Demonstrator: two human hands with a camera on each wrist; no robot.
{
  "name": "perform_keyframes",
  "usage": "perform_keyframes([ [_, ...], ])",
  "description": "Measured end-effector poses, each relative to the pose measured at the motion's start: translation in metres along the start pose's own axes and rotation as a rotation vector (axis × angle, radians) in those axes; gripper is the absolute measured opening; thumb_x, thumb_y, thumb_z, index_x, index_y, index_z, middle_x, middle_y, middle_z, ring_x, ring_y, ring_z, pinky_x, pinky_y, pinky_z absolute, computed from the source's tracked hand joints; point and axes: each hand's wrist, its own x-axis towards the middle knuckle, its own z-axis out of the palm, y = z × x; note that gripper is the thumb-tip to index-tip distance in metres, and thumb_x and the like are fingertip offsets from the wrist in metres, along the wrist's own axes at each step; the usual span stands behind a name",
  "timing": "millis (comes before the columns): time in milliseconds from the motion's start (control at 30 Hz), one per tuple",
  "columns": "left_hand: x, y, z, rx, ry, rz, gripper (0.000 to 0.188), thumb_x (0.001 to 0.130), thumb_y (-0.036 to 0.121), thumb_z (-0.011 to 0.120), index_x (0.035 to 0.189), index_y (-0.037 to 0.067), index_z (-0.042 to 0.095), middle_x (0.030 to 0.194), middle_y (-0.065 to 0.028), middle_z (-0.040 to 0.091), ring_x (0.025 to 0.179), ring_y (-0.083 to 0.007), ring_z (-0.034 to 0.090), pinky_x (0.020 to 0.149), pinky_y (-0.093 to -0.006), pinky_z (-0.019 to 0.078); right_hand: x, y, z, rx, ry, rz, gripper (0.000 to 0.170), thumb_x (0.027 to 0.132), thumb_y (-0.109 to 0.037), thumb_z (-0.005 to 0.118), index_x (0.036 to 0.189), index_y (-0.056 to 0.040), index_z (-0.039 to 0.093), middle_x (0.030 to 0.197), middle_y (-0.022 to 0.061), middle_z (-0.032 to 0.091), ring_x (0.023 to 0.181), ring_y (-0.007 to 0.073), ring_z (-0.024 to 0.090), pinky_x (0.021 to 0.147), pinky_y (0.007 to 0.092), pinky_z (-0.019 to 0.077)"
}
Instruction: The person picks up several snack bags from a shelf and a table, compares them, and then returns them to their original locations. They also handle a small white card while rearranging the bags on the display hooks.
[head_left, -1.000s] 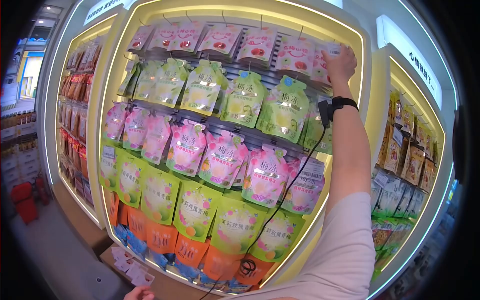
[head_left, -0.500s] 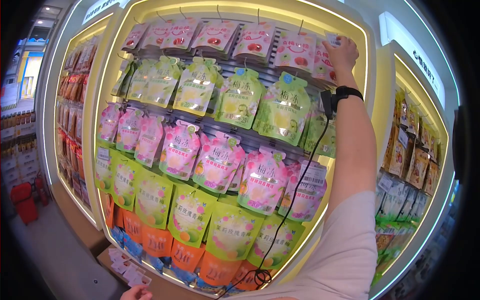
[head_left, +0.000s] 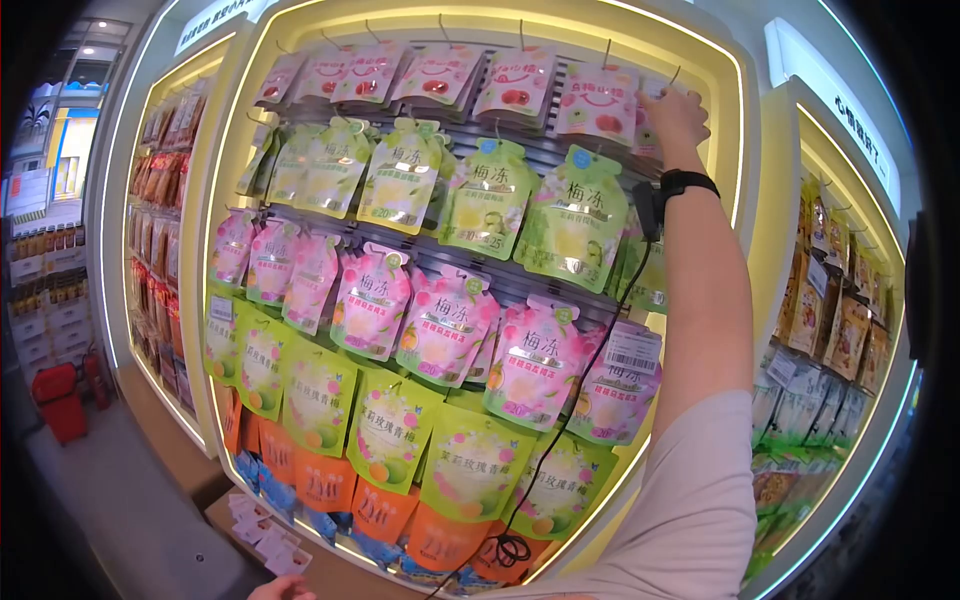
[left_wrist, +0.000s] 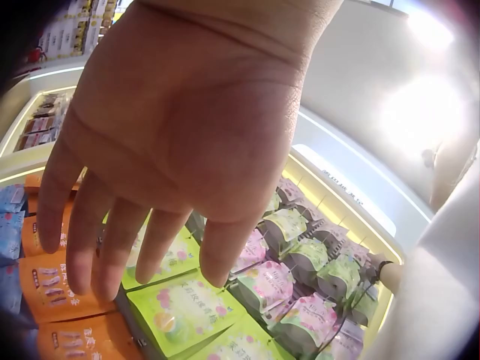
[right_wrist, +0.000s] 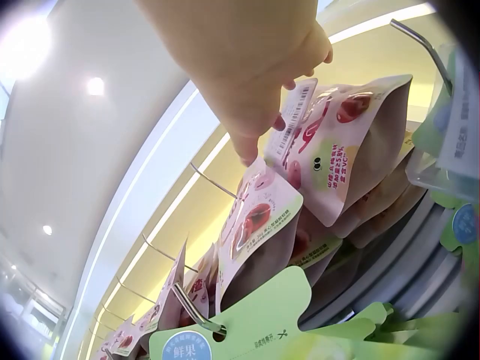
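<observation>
My right hand (head_left: 680,125) reaches to the far right of the top row. Its fingers curl at a white barcode label (right_wrist: 294,124) by the upper edge of a pink pouch (right_wrist: 330,146). A bent metal hook (head_left: 675,75) shows just above this hand. In the right wrist view, another pink pouch (right_wrist: 261,217) hangs beside the label. My left hand (left_wrist: 180,150) hangs low with loose fingers and holds nothing. Behind it in the left wrist view are green pouches (left_wrist: 184,311) and orange pouches (left_wrist: 56,289); only part of this hand enters the head view.
Below the top row hang light green spouted pouches (head_left: 490,195) and pink spouted pouches (head_left: 445,325). A black cable (head_left: 580,400) runs down from the right wrist. Small white cards (head_left: 270,545) lie on the low ledge at bottom left. Neighbouring lit display bays (head_left: 845,130) flank this one.
My right hand has shifted slightly at the pouch's top; the label seen before it earlier is now hidden in the head view. The left hand stays low.
</observation>
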Motion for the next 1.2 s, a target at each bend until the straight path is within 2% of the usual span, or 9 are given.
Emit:
perform_keyframes([
  [400,-0.018,-0.019,-0.018,0.017,-0.125,-0.104,0.047,0.087,0.032,0.058,0.122,0.002,0.049,0.107,-0.0143,0.061,0.100,-0.0195,0.059,0.087,-0.0294,0.0454,-0.052,0.025,-0.070,0.531,0.818,-0.560,0.030,0.077,-0.043,0.060,0.089,-0.0162,0.068,0.101,0.0093,0.062,0.095,0.0293,0.057,0.084,0.0369,0.0442],
  [467,-0.024,-0.039,-0.019,-0.112,-0.072,-0.137,0.045,0.082,0.025,0.064,0.119,0.002,0.052,0.104,-0.0129,0.063,0.099,-0.0188,0.059,0.086,-0.0295,0.0449,-0.146,0.028,-0.099,0.628,0.260,-0.252,0.030,0.082,-0.038,0.056,0.098,-0.0142,0.065,0.098,0.0073,0.064,0.086,0.0270,0.061,0.075,0.0337,0.0479],
  [633,-0.062,-0.054,-0.062,-0.219,-0.081,-0.125,0.042,0.087,0.017,0.058,0.124,0.003,0.046,0.112,-0.0109,0.057,0.104,-0.0171,0.053,0.089,-0.0312,0.0425,-0.390,0.033,-0.127,1.198,-0.710,-1.180,0.037,0.082,-0.021,0.052,0.103,0.0097,0.052,0.094,0.0220,0.059,0.079,0.0342,0.056,0.075,0.0425,0.0457],
  [733,-0.092,-0.079,-0.098,-0.244,0.037,-0.225,0.037,0.089,0.014,0.054,0.123,0.002,0.048,0.108,-0.0099,0.058,0.103,-0.0168,0.054,0.089,-0.0305,0.0422,-0.582,0.020,-0.088,1.166,-1.435,0.076,0.023,0.080,-0.008,0.060,0.100,0.0047,0.057,0.088,0.0126,0.061,0.077,0.0237,0.059,0.072,0.0319,0.0460],
  [867,-0.109,-0.099,-0.155,-0.253,0.167,-0.208,0.031,0.090,0.013,0.051,0.118,-0.001,0.051,0.102,-0.0090,0.061,0.099,-0.0158,0.056,0.086,-0.0291,0.0423,-0.800,0.120,-0.049,0.694,-1.963,-0.278,0.027,0.082,-0.021,0.060,0.096,0.0027,0.061,0.086,0.0151,0.064,0.071,0.0220,0.062,0.066,0.0315,0.0469],
  [1033,-0.093,-0.124,-0.192,-0.123,0.342,-0.227,0.027,0.090,0.013,0.051,0.114,0.000,0.054,0.096,-0.0068,0.063,0.091,-0.0153,0.058,0.085,-0.0277,0.0421,-0.972,0.361,-0.076,-0.168,-2.403,1.079,0.026,0.084,-0.023,0.054,0.103,-0.0056,0.056,0.083,0.0082,0.057,0.064,0.0216,0.054,0.052,0.0347,0.0453],
  [1067,-0.088,-0.128,-0.193,-0.119,0.335,-0.228,0.027,0.090,0.013,0.051,0.114,0.000,0.054,0.096,-0.0068,0.063,0.091,-0.0153,0.058,0.085,-0.0277,0.0421,-0.953,0.364,-0.091,0.021,-2.611,0.159,0.028,0.083,-0.023,0.056,0.104,-0.0043,0.054,0.088,0.0110,0.057,0.068,0.0240,0.056,0.052,0.0354,0.0476],
  [1100,-0.080,-0.133,-0.193,-0.145,0.296,-0.213,0.027,0.090,0.013,0.051,0.113,0.000,0.054,0.097,-0.0071,0.063,0.091,-0.0152,0.058,0.084,-0.0276,0.0426,-0.957,0.363,-0.119,-0.205,-2.272,1.126,0.027,0.083,-0.023,0.057,0.101,-0.0038,0.054,0.089,0.0123,0.057,0.071,0.0262,0.058,0.054,0.0360,0.0494],
  [1200,-0.048,-0.133,-0.195,-0.052,0.240,-0.162,0.025,0.089,0.011,0.053,0.111,0.000,0.056,0.098,-0.0079,0.063,0.089,-0.0148,0.059,0.082,-0.0272,0.0435,-0.942,0.315,-0.123,-0.201,-2.455,0.931,0.033,0.082,-0.029,0.057,0.101,-0.0034,0.053,0.091,0.0122,0.058,0.076,0.0258,0.059,0.064,0.0372,0.0498],
])
